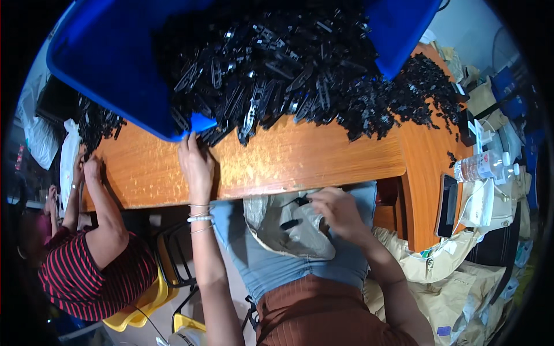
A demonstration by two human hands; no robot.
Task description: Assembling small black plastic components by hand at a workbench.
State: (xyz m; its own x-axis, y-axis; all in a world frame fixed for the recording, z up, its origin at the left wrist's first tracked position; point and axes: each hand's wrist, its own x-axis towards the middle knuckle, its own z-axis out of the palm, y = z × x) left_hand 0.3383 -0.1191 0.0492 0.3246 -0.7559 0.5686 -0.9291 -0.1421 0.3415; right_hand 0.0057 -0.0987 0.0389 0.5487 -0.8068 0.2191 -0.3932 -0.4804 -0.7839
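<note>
My left hand reaches to the near corner of the blue bin. Its fingers are bent and close together at the edge of a heap of slim black plastic clips; what they pinch is hidden. Over my lap, my right hand is slightly blurred, its fingers loosely apart at the mouth of a whitish woven sack. One dark piece shows inside the sack opening, just left of that hand. Another dark bit is close to the fingertips.
The wooden table runs across in front of me, with smaller black parts piled at its right. A phone and plastic bottles lie right. Brown paper bags crowd below. A person in a striped top works at left.
</note>
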